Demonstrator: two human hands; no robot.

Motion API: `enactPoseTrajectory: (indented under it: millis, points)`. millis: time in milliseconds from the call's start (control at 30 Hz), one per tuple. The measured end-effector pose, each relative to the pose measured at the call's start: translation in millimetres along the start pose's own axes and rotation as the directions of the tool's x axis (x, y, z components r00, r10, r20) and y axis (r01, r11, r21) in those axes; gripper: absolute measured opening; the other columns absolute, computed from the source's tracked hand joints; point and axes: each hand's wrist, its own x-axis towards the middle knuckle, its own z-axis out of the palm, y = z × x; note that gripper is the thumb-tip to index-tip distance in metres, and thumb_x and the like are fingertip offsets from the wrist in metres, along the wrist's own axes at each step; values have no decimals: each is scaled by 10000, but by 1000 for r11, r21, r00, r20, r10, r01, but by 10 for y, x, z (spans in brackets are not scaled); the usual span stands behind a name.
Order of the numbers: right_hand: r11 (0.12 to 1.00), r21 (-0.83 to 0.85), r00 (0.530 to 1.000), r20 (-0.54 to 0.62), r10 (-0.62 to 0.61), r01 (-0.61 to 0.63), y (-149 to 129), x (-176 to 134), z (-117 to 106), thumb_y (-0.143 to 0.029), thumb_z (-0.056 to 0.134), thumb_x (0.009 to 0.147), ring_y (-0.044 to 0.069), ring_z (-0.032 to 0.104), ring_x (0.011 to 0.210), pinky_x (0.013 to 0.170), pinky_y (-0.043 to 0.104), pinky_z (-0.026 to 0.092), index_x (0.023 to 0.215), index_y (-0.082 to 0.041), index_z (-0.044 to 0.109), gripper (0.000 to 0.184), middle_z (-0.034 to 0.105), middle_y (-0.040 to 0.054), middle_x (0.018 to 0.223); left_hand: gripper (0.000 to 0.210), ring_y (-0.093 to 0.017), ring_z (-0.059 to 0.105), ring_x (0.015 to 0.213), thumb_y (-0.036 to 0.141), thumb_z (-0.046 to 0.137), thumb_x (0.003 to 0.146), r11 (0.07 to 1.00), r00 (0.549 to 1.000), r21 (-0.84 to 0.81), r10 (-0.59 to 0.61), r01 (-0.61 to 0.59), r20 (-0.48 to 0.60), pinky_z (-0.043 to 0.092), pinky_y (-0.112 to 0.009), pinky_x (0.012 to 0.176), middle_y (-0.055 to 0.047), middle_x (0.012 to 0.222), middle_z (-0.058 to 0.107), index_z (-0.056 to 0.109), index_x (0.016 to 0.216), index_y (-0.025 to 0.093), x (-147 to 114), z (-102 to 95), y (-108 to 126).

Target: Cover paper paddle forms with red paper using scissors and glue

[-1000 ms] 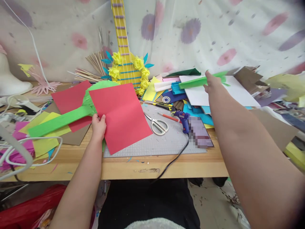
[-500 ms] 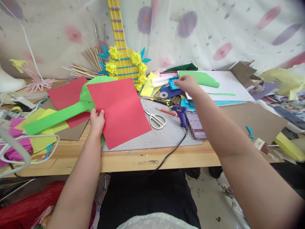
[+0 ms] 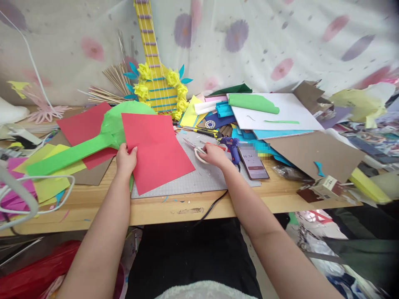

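Note:
A red sheet of paper (image 3: pixel 157 151) is pinched at its left edge by my left hand (image 3: pixel 126 161), tilted above the grey cutting mat (image 3: pixel 174 182). Behind it lies a green guitar-shaped piece (image 3: pixel 71 157), its long neck pointing left and part of its round body covered by the sheet. My right hand (image 3: pixel 215 155) has its fingers closed on the white handles of a pair of scissors (image 3: pixel 199 154) on the mat. The blades point up and left. Right beside that hand are a blue glue gun (image 3: pixel 232 147) and a phone (image 3: pixel 254 162).
A yellow paper guitar (image 3: pixel 160 93) with yellow flowers stands at the back. A yellow-black cutter (image 3: pixel 202 131) lies behind the scissors. Green crepe paper (image 3: pixel 254 103) rests on a white board (image 3: pixel 299 108). Brown cardboard (image 3: pixel 327 153) and a small box (image 3: pixel 326 187) are at the right.
My right hand has come down and toward me from the blue crepe roll to the scissors and taken hold of their handles. My left hand keeps the red sheet nearly in place.

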Motion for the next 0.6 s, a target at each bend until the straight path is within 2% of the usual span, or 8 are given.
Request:
enactPoseTrajectory:
  millis: [67,133,200,267,367,467,600]
  points:
    - [964,263,997,-57,56,-40,85,15,15,-448,491,863,198,634,846,682,269,428,890,-169,558,288,690,97,945,164,-208,626,870,191,646,671,999,999,-31,-24,23,-32,486,-396,902,-19,785,623,521,775,204,-4,23,21]
    - [834,550,994,-72,80,-27,157,33,60,-469,475,861,157,615,753,637,251,427,920,-182,512,295,673,66,903,158,-195,636,897,185,625,696,985,998,-163,-65,60,-26,497,-386,903,-33,855,649,523,816,201,-17,52,71]
    - [686,727,994,-82,68,12,199,40,119,-506,496,835,131,587,711,616,237,425,942,-194,472,331,645,41,876,167,-182,647,919,183,625,712,950,995,-299,-97,92,-3,505,-373,906,-42,927,669,526,846,200,-42,78,140]
    - [630,775,995,-87,42,41,207,24,163,-555,542,787,127,565,723,628,235,428,940,-201,463,394,612,22,864,180,-176,654,941,175,643,708,926,995,-364,-102,102,18,503,-362,922,-44,968,681,536,851,199,-76,95,210]
    - [654,752,996,-47,-75,84,168,-43,151,-590,525,789,131,547,752,659,242,433,929,-203,497,413,582,11,867,205,-170,660,949,163,664,691,904,993,-411,-109,121,53,502,-351,934,-41,980,693,563,866,196,-125,107,274]
    - [655,748,983,22,-183,105,88,-105,48,-592,438,846,128,533,722,629,237,425,921,-202,520,406,559,5,821,233,-172,673,901,198,680,679,889,983,-420,-146,179,110,528,-357,890,-34,932,706,580,890,198,-141,108,278]
    - [639,764,948,131,-289,90,-9,-90,-101,-634,450,833,117,512,657,587,227,412,906,-186,536,462,526,-11,725,264,-205,682,786,258,712,641,884,964,-386,-236,264,120,562,-395,798,-38,815,705,588,865,192,-86,73,232]
